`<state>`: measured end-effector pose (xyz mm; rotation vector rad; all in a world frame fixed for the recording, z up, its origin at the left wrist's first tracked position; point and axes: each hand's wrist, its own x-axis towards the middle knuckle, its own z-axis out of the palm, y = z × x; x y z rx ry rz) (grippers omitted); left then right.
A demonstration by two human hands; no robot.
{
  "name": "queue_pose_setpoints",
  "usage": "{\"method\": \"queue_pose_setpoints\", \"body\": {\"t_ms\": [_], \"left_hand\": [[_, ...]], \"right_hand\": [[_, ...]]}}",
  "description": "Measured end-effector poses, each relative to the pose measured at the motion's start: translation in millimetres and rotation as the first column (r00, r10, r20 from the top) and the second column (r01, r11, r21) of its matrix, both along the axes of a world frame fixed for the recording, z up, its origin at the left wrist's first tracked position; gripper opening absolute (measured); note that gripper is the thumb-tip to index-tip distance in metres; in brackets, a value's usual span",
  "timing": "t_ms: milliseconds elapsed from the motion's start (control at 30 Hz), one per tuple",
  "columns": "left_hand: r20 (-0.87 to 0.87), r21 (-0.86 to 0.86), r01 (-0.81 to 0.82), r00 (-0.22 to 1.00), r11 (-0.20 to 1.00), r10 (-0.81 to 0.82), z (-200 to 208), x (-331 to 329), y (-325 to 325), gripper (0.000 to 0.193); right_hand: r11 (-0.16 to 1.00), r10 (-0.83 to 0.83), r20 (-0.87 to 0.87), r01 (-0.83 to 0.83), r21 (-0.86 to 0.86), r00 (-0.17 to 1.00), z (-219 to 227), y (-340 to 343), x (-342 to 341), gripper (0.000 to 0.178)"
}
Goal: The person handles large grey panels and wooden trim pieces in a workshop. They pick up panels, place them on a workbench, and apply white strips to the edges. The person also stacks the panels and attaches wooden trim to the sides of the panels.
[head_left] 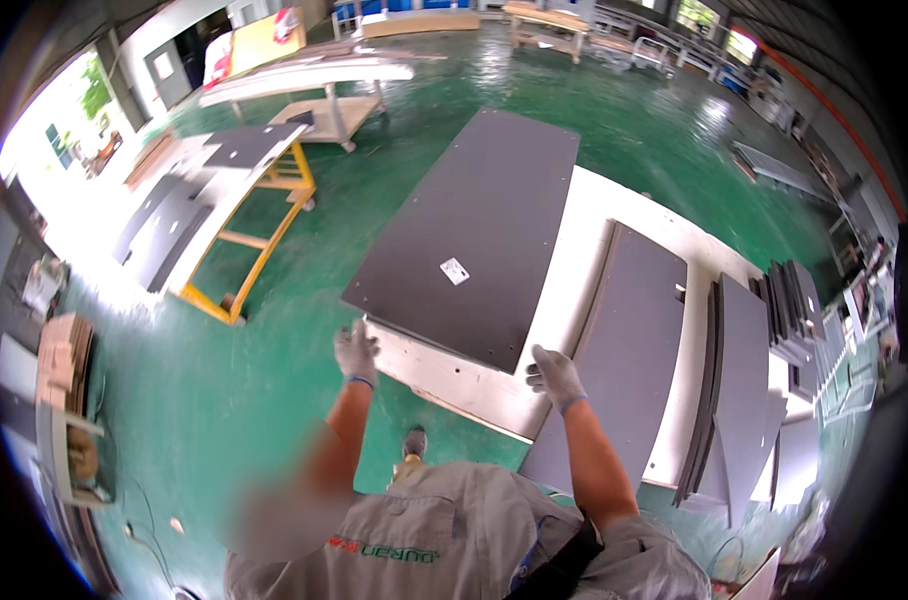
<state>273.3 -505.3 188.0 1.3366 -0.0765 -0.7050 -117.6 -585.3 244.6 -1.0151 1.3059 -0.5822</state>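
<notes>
A large dark grey panel (464, 220) with a white label (455, 271) lies on a white-topped worktable (444, 380) in front of me, its far left part overhanging the table. My left hand (357, 352), in a pale glove, is just below the panel's near left corner, fingers raised and apart. Off the near right corner is my right hand (556, 375), also gloved, with thumb and fingers apart over the white top. Neither hand visibly grips anything. Right of it lies a second grey panel (629, 330), beneath my right forearm.
More grey panels (739, 390) are stacked at the right, with smaller pieces (794, 300) beyond. A yellow-framed table (264, 240) bearing grey panels stands to the left. Farther back is a wheeled trolley (334, 110). Boards (64, 360) and a cable (154, 540) are at the lower left.
</notes>
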Motion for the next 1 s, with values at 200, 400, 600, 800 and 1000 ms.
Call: {"method": "queue_pose_setpoints", "body": {"t_ms": [200,400,600,800,1000], "left_hand": [[0.111,-0.003,0.389,0.916,0.921,-0.386,18.4,114.3,-66.2,0.026],[0.338,0.39,0.575,0.637,0.719,-0.692,48.5,64.4,2.0,0.029],[-0.063,0.371,0.888,0.316,0.271,-0.947,82.7,45.9,116.3,0.039],[0.132,0.384,0.846,0.346,0.369,-0.929,84.8,7.7,159.0,0.042],[0.099,0.191,0.852,0.478,0.488,-0.873,28.1,-17.1,138.8,0.04]], "right_hand": [[0.974,-0.225,-0.245,0.223,-0.037,0.943,9.6,-7.5,92.2,0.068],[0.903,-0.43,-0.146,0.427,-0.049,0.891,24.8,45.5,50.6,0.05],[0.948,-0.304,-0.335,0.318,-0.014,0.892,2.3,204.9,-36.2,0.035],[0.928,-0.373,-0.112,0.369,-0.052,0.921,-1.1,229.1,-58.9,0.037],[0.954,-0.287,-0.181,0.298,0.033,0.941,-10.5,225.0,-91.4,0.041]]}}
